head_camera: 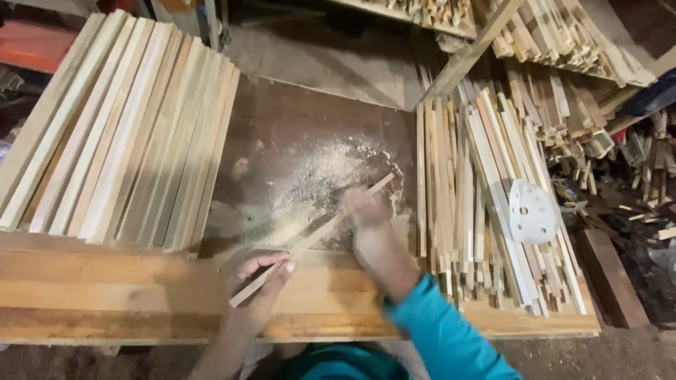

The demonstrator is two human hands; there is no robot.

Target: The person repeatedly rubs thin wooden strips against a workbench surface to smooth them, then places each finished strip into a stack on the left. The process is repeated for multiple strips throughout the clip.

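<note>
A thin pale wooden strip [310,241] lies slanted across the brown worktop [310,119], its far end pointing up and right. My left hand [259,281] pinches the strip's near end at the bench's front planks. My right hand [366,214] is blurred and closed over the strip's upper part; whether it also holds something against the wood I cannot tell. A patch of pale sawdust [317,183] spreads under and behind the strip. My right sleeve [443,331] is teal.
A neat stack of long pale slats [120,127] lies at the left. A loose heap of thin strips [493,197] fills the right, with a white perforated disc [531,211] on it. More offcuts [563,35] pile at the back right.
</note>
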